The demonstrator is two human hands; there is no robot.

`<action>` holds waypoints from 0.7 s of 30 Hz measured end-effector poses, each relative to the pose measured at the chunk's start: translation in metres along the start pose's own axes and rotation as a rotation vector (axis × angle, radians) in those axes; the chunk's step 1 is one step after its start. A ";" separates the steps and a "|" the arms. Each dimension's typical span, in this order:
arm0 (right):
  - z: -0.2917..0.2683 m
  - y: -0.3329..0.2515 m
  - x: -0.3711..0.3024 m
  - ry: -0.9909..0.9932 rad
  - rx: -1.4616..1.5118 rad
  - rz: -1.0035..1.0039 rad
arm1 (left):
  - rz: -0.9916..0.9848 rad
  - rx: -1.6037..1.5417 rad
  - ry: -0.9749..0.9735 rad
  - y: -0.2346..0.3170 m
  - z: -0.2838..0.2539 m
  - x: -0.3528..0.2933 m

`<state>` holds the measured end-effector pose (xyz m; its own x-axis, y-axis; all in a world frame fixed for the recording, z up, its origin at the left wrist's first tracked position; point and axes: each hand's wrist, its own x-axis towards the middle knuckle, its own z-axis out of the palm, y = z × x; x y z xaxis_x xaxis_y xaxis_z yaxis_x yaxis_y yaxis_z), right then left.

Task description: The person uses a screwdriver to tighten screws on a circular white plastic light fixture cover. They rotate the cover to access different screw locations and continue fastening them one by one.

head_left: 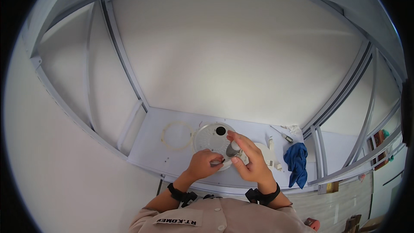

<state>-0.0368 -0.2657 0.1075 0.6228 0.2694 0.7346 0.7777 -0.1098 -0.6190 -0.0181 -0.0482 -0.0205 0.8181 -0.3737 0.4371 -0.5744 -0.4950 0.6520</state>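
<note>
A round, pale, dish-like part (pixel 205 140) with a patterned face and a black disc (pixel 221 130) near its far edge lies on the table in front of me. My left hand (pixel 205 164) is at its near edge, thumb and fingers pinched around a small dark piece too small to name. Between the thumb and fingers of my right hand (pixel 251 160) is a short grey cylinder (pixel 232 150) with a rounded white end, tilted over the dish-like part. The fingers partly hide both the cylinder and the part's near right side.
A thin cream ring (pixel 163 134) lies to the left. On the right are a white flat part (pixel 264 149), small white pieces (pixel 278 165), a screwdriver (pixel 286 137) and a crumpled blue cloth (pixel 296 164). Grey frame posts (pixel 126 60) and pale panels enclose the table (pixel 144 146).
</note>
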 end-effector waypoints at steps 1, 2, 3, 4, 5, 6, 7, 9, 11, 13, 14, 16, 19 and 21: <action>-0.001 0.001 -0.002 -0.014 -0.016 0.003 | 0.003 -0.004 -0.004 -0.001 0.000 0.000; -0.001 0.003 -0.004 -0.028 -0.032 0.007 | -0.005 -0.001 0.004 -0.001 0.001 0.001; -0.003 0.006 -0.007 -0.038 -0.058 -0.003 | -0.015 -0.001 0.006 0.000 0.001 0.001; -0.006 0.012 -0.009 -0.049 -0.084 -0.013 | -0.026 0.000 0.009 0.001 0.001 0.002; -0.008 0.015 -0.011 -0.060 -0.110 -0.023 | -0.040 0.002 -0.006 0.002 0.001 0.001; -0.007 0.017 -0.011 -0.038 -0.114 -0.046 | -0.050 0.006 -0.021 0.004 -0.001 0.001; -0.004 0.018 -0.010 -0.016 -0.118 -0.069 | -0.060 0.011 -0.035 0.005 -0.002 0.002; 0.000 0.019 -0.010 0.019 -0.137 -0.102 | -0.058 0.018 -0.023 0.006 -0.002 0.002; 0.002 0.020 -0.011 0.045 -0.168 -0.121 | -0.061 0.029 -0.018 0.006 -0.001 0.002; 0.002 0.019 -0.011 0.040 -0.179 -0.109 | -0.073 0.035 -0.016 0.008 0.000 0.001; 0.001 0.018 -0.010 0.037 -0.184 -0.103 | -0.068 0.026 -0.011 0.006 0.000 0.001; 0.001 0.015 -0.008 0.024 -0.220 -0.073 | -0.065 0.000 0.000 0.004 0.003 0.001; 0.001 0.016 -0.010 0.031 -0.218 -0.046 | -0.047 -0.024 0.002 0.003 0.002 0.002; 0.001 0.018 -0.012 0.045 -0.195 -0.050 | -0.004 -0.020 0.006 0.000 0.002 0.002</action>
<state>-0.0301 -0.2703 0.0872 0.5829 0.2365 0.7774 0.8068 -0.2818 -0.5192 -0.0164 -0.0507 -0.0204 0.8207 -0.3673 0.4377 -0.5704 -0.4809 0.6659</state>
